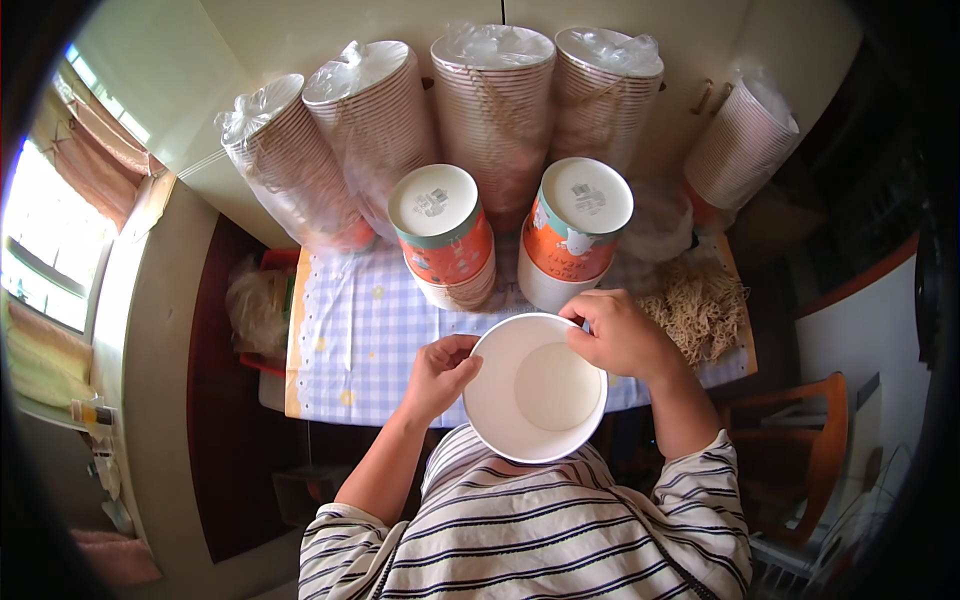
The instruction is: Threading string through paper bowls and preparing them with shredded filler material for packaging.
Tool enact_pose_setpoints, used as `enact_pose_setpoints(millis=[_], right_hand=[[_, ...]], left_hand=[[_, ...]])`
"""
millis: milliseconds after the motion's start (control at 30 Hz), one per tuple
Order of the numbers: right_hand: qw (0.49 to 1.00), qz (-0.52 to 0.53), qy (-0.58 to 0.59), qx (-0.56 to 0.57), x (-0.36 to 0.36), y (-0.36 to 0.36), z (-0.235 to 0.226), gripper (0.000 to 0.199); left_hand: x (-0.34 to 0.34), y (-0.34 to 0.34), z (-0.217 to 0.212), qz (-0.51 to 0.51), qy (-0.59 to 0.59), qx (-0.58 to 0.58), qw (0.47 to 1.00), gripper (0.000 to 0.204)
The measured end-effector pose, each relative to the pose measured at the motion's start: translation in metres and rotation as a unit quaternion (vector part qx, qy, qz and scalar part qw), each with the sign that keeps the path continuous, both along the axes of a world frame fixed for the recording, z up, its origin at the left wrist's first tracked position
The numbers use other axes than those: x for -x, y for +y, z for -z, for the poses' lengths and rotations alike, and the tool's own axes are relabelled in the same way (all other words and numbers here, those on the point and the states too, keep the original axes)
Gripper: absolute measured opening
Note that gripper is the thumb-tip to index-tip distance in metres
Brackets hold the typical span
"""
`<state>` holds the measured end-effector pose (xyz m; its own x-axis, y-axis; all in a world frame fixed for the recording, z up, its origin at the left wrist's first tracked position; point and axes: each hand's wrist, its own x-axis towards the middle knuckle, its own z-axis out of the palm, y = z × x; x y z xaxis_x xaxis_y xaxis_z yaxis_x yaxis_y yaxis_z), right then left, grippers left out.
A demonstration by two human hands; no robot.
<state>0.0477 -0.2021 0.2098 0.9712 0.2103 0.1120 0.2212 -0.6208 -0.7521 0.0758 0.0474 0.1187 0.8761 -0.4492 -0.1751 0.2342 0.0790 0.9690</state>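
Between my hands is a large white paper tub [490, 400], its open mouth tilted up so that the white inside and round bottom show. My left hand [445, 375] pinches the rim on the left side. At the upper right of the rim, my right hand [615, 330] grips with thumb and fingers. Just beyond stand two short stacks of tubs, a left one [450, 245] and a right one [573, 240], each topped by an upside-down orange and green printed tub. The outer side of the held tub is hidden.
Tall plastic-wrapped tub stacks [492, 120] line the back, with another stack [742, 145] at the far right. A tangle of pale strings [697, 312] lies on the right of the checked tablecloth [370, 345]. A wooden chair [825, 440] stands at right, a red bin [275, 262] at left.
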Motion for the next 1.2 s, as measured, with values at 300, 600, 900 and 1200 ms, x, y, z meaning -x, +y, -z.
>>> enact_pose_setpoints(millis=[300,600,900,1200], right_hand=[[1.000,0.004,0.000,0.000,0.012,0.004,-0.006,0.014],[1.000,0.005,0.007,-0.018,0.020,0.001,0.001,0.013],[1.000,0.005,-0.004,-0.019,0.023,0.003,0.008,0.015],[1.000,0.002,-0.029,-0.006,0.024,0.008,0.012,0.015]], left_hand=[[0.000,-0.006,-0.011,0.008,-0.020,-0.048,0.999,0.026],[0.004,-0.008,-0.013,0.033,-0.028,-0.040,0.998,0.021],[0.005,-0.006,-0.012,0.030,-0.062,-0.057,0.996,0.013],[0.006,-0.017,-0.025,-0.023,-0.240,-0.217,0.946,0.017]])
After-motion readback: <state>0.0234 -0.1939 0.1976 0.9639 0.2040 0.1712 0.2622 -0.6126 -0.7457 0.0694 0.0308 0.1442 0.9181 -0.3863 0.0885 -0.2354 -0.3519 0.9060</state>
